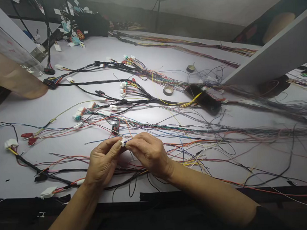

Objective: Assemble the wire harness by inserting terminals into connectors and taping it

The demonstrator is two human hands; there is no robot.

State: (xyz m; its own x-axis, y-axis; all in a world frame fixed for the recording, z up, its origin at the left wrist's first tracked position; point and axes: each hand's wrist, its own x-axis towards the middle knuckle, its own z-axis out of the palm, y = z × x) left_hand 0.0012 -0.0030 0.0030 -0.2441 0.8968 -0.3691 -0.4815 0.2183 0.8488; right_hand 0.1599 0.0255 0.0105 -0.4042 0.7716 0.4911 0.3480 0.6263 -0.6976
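Note:
My left hand (103, 161) is closed, pinching a small white connector (123, 142) between thumb and fingertips near the front of the table. From the other side, my right hand (151, 154) is closed with its fingertips at the connector, gripping a thin wire that meets it; the wire's end is hidden by the fingers. Just beyond them lies a black connector (115, 128) with wires. Under and around both hands run loose red, blue and black wires and a black taped harness branch (61, 180) that ends in a white connector (48, 192).
Taped wire harnesses (91, 82) with several connectors cover the white table (41, 109). A dark phone (203, 99) lies across the wires, near a tape roll (168, 90) and a smaller tape roll (190, 68). A clear bottle (14, 70) stands left; a white panel (270, 49) slants at right.

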